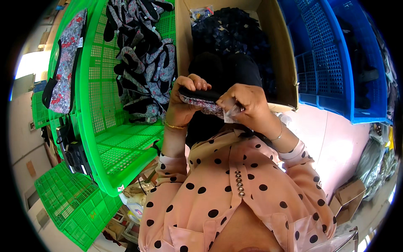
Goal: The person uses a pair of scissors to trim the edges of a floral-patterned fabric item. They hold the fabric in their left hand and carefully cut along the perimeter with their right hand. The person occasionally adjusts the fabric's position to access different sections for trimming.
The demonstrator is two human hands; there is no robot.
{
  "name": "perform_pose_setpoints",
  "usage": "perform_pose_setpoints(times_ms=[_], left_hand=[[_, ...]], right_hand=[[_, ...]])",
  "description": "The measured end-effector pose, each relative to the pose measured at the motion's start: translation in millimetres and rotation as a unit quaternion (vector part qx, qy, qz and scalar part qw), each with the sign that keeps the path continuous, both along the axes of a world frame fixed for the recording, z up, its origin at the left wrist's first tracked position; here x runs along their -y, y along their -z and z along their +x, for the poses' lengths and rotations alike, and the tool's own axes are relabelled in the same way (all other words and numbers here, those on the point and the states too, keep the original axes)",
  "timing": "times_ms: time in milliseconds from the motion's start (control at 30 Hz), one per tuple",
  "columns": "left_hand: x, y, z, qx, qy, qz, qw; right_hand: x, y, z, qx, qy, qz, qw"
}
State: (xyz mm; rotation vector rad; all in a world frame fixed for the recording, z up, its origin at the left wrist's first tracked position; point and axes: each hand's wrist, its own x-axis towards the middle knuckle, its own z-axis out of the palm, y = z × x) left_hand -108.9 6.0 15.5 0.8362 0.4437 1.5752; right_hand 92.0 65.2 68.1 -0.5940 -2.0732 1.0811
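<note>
In front of my chest I hold a padded fabric piece (196, 101), grey with a floral print and black on its upper side. My left hand (183, 101) is wrapped round its left end, thumb and fingers closed on it. At the other end, my right hand (248, 103) is closed in a pinch. A small whitish, see-through bit (231, 114) pokes out below its fingers, too blurred to name. Part of the piece is hidden behind my right hand.
To the left, a green plastic crate (126, 140) holds many similar floral pieces (147, 80); another floral piece (67, 63) lies along its left rim. A cardboard box (287, 54) with dark pieces (231, 31) stands ahead, blue crates (348, 80) to its right.
</note>
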Motion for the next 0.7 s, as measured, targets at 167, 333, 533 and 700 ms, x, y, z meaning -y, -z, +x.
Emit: perform_pose_setpoints(times_ms=[167,333,533,700], left_hand=[[34,13,6,0.150,-0.134,-0.179,0.963],[106,33,23,0.107,-0.173,-0.383,0.901],[96,8,26,-0.467,-0.277,-0.265,0.797],[-1,-29,51,-0.594,-0.171,-0.039,0.785]], right_hand=[[-15,-3,37,-0.111,0.182,-0.344,0.914],[-7,9,105,-0.031,0.280,-0.294,0.913],[37,42,133,0.091,0.228,-0.316,0.917],[46,52,126,0.216,0.208,-0.181,0.937]])
